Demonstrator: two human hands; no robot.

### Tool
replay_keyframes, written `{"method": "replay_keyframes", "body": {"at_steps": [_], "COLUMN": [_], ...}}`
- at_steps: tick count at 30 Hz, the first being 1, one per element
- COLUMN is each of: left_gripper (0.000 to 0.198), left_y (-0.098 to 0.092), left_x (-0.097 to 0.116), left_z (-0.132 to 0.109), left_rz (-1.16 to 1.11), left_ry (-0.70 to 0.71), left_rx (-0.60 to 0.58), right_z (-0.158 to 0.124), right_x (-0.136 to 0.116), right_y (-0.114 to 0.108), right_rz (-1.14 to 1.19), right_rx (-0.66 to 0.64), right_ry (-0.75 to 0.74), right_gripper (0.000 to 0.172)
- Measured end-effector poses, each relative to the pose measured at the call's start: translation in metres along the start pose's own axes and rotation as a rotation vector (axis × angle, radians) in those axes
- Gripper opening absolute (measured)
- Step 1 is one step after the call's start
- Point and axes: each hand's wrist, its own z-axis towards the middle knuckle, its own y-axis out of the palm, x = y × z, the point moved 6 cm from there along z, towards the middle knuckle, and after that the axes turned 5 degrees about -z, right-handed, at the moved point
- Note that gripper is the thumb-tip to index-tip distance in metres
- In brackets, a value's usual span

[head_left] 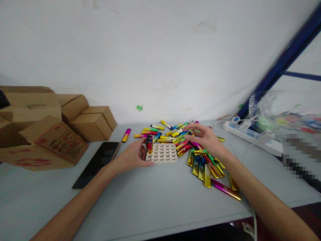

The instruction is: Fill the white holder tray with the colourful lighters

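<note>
A white tray with rows of slots lies on the table. Several shiny coloured lighters stand upright in its left column. My left hand is curled round the tray's left end, its thumb along the front edge and its index finger beside the standing lighters. Over to the right, a loose pile of metallic lighters in gold, red, green, blue and purple spreads across the table. My right hand hovers at the pile's upper part, thumb and fingers apart; its fingertips are near several lighters.
A black phone lies left of my left hand. Cardboard boxes stand at the far left. One lighter lies apart near the wall. A white power strip with cables and a clear plastic bag are at the right.
</note>
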Motion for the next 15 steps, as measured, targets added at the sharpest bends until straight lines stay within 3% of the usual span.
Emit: {"method": "replay_keyframes", "body": {"at_steps": [6,15], "left_gripper": [0.098,0.079], "left_y": [-0.002,-0.002], "left_x": [0.000,-0.001], "left_z": [0.000,-0.002], "left_rz": [0.033,-0.041], "left_ry": [-0.013,-0.035], "left_rx": [0.013,0.015], "right_z": [-0.012,-0.021], "right_x": [0.013,0.003], "right_y": [0.015,0.040], "right_rz": [0.266,0.452], "right_rx": [-0.005,-0.169], "right_ry": [0.196,0.127], "right_gripper": [0.036,0.038]}}
